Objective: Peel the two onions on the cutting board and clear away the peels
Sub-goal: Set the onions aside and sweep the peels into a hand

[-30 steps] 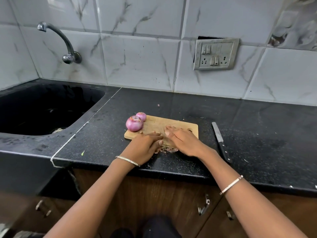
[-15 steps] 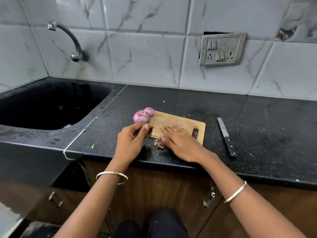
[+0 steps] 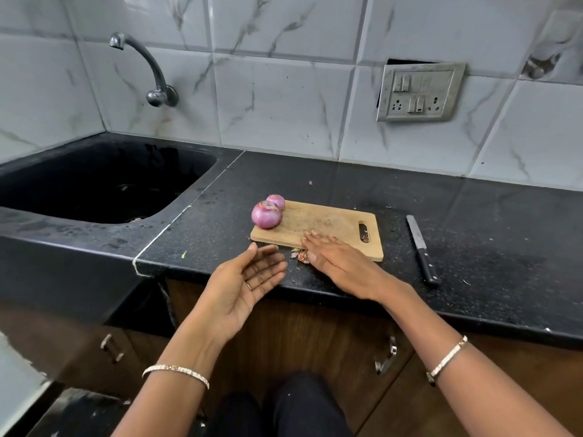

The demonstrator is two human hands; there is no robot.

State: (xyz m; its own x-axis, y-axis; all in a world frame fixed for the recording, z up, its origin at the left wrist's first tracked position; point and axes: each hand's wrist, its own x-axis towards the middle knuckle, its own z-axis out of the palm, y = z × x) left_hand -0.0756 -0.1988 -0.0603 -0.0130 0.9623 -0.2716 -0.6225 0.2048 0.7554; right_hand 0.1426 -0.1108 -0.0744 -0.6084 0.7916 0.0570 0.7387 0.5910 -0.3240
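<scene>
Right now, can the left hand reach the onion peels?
Probably yes. The left hand hovers open just beside the peels on the counter, with nothing between them; the right hand lies on their other side.

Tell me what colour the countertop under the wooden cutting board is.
Black with fine pale speckles; the stone countertop shows clearest in the head view.

Matt wooden cutting board (image 3: 328, 225); glossy speckled black stone table (image 3: 473, 234); smooth shiny onions (image 3: 266, 215); metal tap (image 3: 148, 70).

onions (image 3: 266, 215) crowd board (image 3: 328, 222) corner, knife (image 3: 421, 247) lies right
</scene>
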